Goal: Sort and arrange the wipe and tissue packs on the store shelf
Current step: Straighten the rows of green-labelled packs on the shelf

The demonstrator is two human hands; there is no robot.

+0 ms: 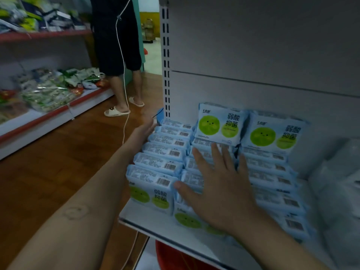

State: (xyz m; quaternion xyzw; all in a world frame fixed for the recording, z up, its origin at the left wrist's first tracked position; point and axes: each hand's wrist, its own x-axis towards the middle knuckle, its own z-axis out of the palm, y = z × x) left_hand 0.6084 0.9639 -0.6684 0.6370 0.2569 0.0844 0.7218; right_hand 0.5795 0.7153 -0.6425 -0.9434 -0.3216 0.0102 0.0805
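Light blue wipe packs with green smiley circles stand in three rows on a white shelf (155, 228). The left row (165, 152) runs front to back. My left hand (145, 130) lies flat against that row's outer left side, fingers stretched toward the back. My right hand (218, 184) rests palm down with fingers spread on top of the middle row (191, 178). The right row (272, 172) sits beside it. Two packs (220, 124) lean upright at the back, fronts showing. Neither hand holds a pack.
Pale plastic-wrapped tissue packs (339, 182) fill the shelf's right side. A slotted white upright (166, 61) stands at the back left. A person in dark shorts and slippers (118, 55) stands in the aisle on the wooden floor, with a white cable (124, 75) hanging. Snack shelves (48, 90) line the left.
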